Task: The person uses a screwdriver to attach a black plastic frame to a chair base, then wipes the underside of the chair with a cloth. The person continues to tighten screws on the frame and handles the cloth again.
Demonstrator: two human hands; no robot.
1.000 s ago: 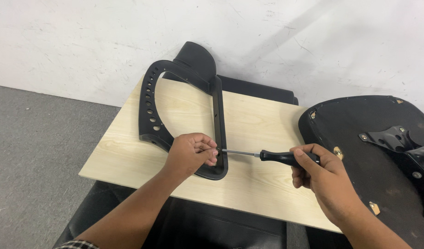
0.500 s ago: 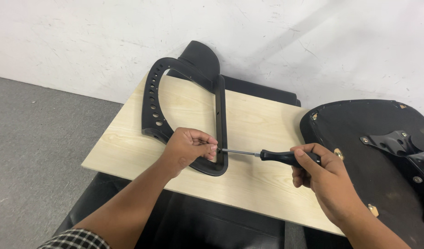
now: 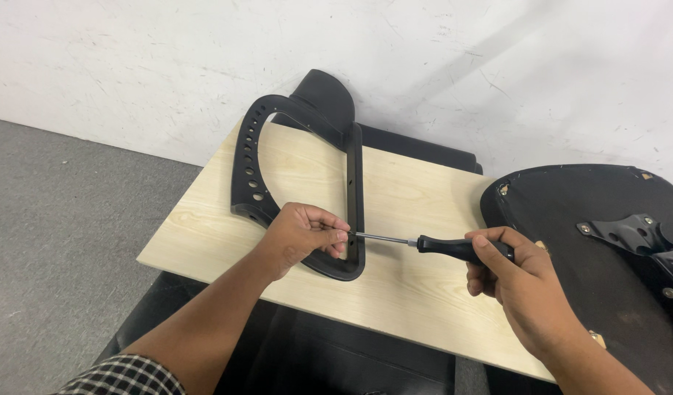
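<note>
I see a white wall (image 3: 132, 58) filling the top of the view and a grey floor (image 3: 51, 241) far out past my left fingers. Under both hands lies the table (image 3: 417, 307), a pale wood-grain board. Beyond my right fingers, on the outer side, rests an upturned black chair seat (image 3: 570, 278) with a metal bracket (image 3: 633, 234) bolted to its underside; its edge overlaps the table's end. Below the board, toward my forearms, sits a dark black base (image 3: 329, 358).

On the table lies a black plastic armrest frame (image 3: 245, 164), a D-shaped loop with a row of round holes along its curved side and a straight bar on the side nearer my right fingers. Its padded top end (image 3: 323, 99) points away from me, toward the wall.

My left hand (image 3: 301, 235) rests on the lower corner of the frame, fingers curled narrow and pinched together at the tip of the screwdriver shaft (image 3: 384, 238), right against the straight bar. I cannot tell whether a screw sits between them. My right hand (image 3: 516, 281) is wrapped tight around the black screwdriver handle (image 3: 453, 249), holding the tool level across the table, its shaft bridging the gap between my two sets of fingers.
</note>
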